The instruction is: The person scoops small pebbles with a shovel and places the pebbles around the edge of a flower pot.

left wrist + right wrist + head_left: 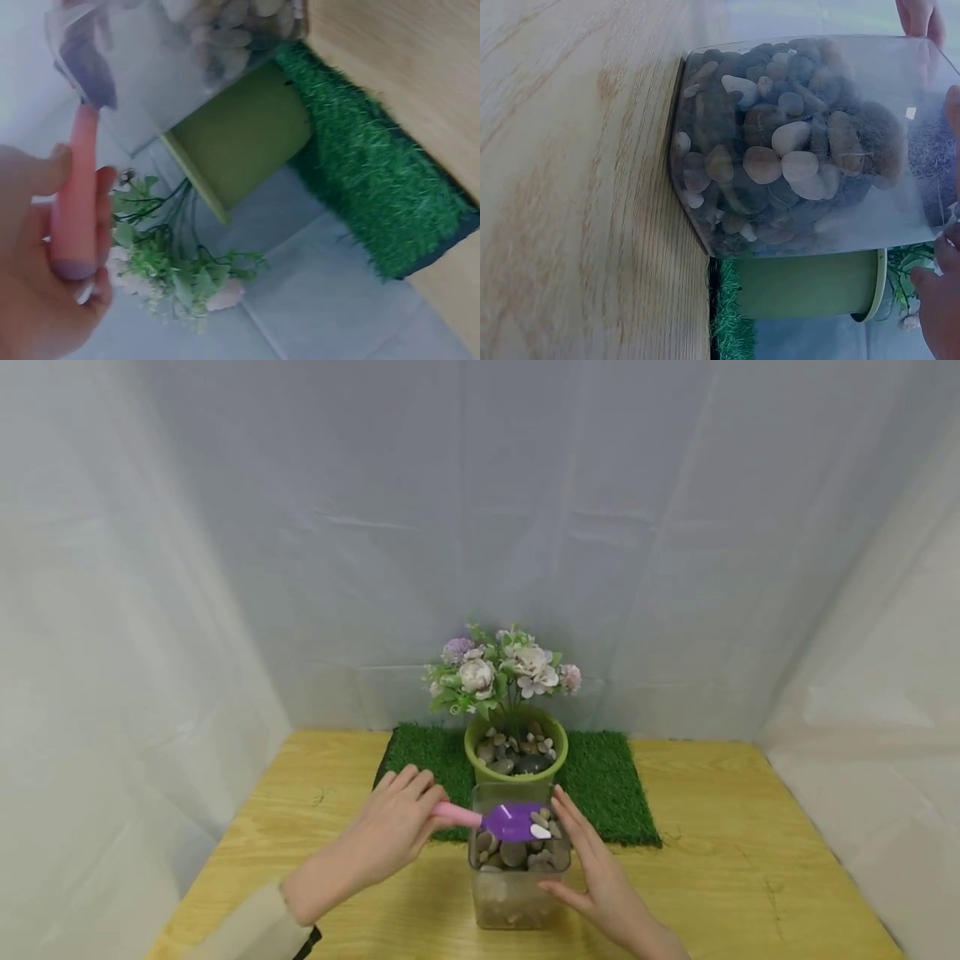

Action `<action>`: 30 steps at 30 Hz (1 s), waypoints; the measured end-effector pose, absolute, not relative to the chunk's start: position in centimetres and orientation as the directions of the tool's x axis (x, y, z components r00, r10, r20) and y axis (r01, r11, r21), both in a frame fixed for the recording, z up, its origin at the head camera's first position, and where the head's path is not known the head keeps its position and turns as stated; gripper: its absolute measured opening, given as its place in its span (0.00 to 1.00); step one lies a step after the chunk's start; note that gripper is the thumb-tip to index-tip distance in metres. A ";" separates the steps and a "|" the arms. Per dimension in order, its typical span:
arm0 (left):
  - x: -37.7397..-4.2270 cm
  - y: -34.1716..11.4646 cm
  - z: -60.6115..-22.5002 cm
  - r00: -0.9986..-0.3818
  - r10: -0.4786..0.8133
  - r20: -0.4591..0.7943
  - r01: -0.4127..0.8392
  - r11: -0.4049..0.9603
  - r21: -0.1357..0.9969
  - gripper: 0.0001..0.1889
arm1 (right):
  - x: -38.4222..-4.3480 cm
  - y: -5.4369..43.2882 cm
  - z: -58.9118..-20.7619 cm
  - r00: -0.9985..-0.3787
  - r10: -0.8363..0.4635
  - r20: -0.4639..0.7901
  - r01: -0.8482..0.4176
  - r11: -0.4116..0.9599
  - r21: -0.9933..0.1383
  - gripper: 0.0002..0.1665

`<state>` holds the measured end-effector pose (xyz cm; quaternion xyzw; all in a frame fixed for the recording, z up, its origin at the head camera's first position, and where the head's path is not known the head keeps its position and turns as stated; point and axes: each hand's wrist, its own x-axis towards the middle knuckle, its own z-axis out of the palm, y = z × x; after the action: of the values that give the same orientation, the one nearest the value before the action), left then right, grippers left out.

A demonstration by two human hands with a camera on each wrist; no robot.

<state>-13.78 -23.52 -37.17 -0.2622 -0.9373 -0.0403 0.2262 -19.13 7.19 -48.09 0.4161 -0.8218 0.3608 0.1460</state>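
Left hand (pixel 34 259), left of frame: grip curled round scoop (pixel 510 823); right hand (pixel 600 872), fingers straight, against tub (pixel 513 897). Over-tilting could spill pebbles (pixel 540 832) outside.

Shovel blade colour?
The shovel blade is purple; it shows best in the head view.

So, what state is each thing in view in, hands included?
Left hand: gripping the pink-handled trowel
Trowel: blade over the clear container, small stones at its tip
Right hand: fingers extended, at the container's side
Clear container: upright, uncovered, partly filled with stones
Green pot: upright, stones inside
Flowers: standing in the pot, blooms open
Turf mat: flat on the table
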 end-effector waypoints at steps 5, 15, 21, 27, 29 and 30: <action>-13.6 -24.2 -38.0 -0.729 0.450 0.516 0.503 0.863 -0.041 0.09 | -19.0 7.2 -48.2 -0.618 -0.580 0.532 -0.783 0.392 -0.482 0.59; -12.9 -25.7 -38.1 -0.723 0.375 0.581 0.469 0.883 0.014 0.11 | -19.0 7.1 -47.8 -0.631 -0.580 0.515 -0.771 0.396 -0.499 0.60; -13.0 -26.2 -37.1 -0.706 0.359 0.610 0.447 0.894 -0.009 0.11 | -19.2 7.3 -47.9 -0.623 -0.581 0.523 -0.778 0.396 -0.487 0.60; -14.5 -27.1 -35.9 -0.705 0.311 0.637 0.375 0.926 -0.037 0.11 | -19.3 7.3 -48.0 -0.613 -0.587 0.530 -0.786 0.382 -0.487 0.59; -15.2 -27.2 -35.4 -0.708 0.301 0.639 0.349 0.936 -0.054 0.11 | -19.3 7.3 -48.1 -0.609 -0.587 0.534 -0.789 0.377 -0.485 0.59; -15.6 -27.2 -35.2 -0.712 0.300 0.635 0.336 0.939 -0.067 0.11 | -19.3 7.3 -48.1 -0.607 -0.586 0.536 -0.790 0.377 -0.483 0.59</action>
<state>-15.64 -27.25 -35.20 -0.1719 -0.9248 -0.0268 0.3383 -19.34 7.26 -48.09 0.4207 -0.8180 0.3668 0.1391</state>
